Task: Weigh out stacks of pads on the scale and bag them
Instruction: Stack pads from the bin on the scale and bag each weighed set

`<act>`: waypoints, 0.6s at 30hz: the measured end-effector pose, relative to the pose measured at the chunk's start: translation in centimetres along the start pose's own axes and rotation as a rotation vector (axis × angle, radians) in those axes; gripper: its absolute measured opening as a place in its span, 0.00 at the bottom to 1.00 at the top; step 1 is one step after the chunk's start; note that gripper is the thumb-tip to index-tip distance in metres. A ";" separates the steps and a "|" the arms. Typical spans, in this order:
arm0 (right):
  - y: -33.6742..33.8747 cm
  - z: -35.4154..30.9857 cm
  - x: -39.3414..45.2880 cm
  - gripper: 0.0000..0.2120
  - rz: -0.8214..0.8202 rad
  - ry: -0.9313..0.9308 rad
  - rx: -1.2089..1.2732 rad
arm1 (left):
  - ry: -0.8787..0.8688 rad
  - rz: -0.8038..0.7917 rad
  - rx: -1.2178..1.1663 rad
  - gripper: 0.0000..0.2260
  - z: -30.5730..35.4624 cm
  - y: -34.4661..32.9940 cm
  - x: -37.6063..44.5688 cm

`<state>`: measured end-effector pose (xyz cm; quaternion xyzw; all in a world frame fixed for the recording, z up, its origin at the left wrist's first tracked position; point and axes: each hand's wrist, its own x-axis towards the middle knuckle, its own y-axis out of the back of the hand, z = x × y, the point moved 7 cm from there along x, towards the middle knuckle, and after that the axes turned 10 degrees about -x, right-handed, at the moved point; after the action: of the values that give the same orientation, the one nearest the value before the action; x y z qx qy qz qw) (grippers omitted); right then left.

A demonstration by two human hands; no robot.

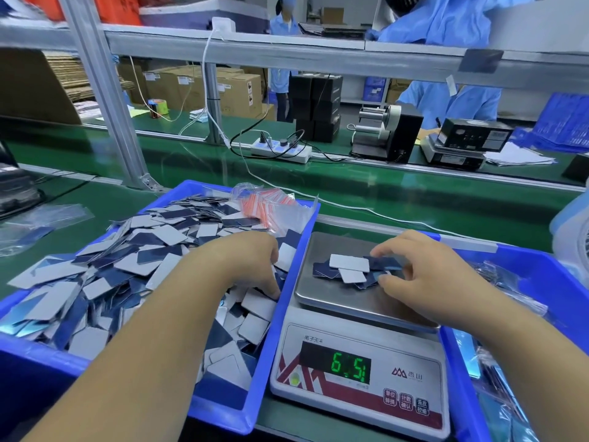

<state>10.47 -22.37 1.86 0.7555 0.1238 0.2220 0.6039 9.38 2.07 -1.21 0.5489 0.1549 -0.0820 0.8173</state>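
Right hand point(424, 275) grip pinches loose pads point(353, 269) on scale point(338, 301); left hand point(251, 263) curled into bin point(277, 317) pads. Risks: hand weight skews reading; pads slide off.

A brushed, dull-shining metal pan point(322, 291) is carried by the scale point(360, 371), whose body is smooth white plastic. The bin point(287, 301) is glossy blue plastic. The pads point(349, 262) are faced matt grey and glossy dark blue. The bench point(414, 199) is covered in smooth green matting.
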 end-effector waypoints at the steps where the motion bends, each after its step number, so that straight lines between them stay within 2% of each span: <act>1: 0.0 -0.1 0.0 0.14 0.004 0.003 0.002 | 0.002 -0.004 0.003 0.29 0.1 0.0 0.0; 11: 0.3 -0.5 -0.1 0.13 0.019 0.022 0.013 | -0.013 0.028 -0.062 0.21 -0.5 0.5 0.3; 18: 0.4 -0.6 -0.2 0.13 0.013 0.009 0.041 | -0.073 0.067 -0.142 0.11 -0.4 1.0 0.5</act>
<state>9.95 -22.08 2.27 0.7673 0.1264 0.2267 0.5864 10.08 2.81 -0.58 0.4910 0.1122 -0.0633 0.8616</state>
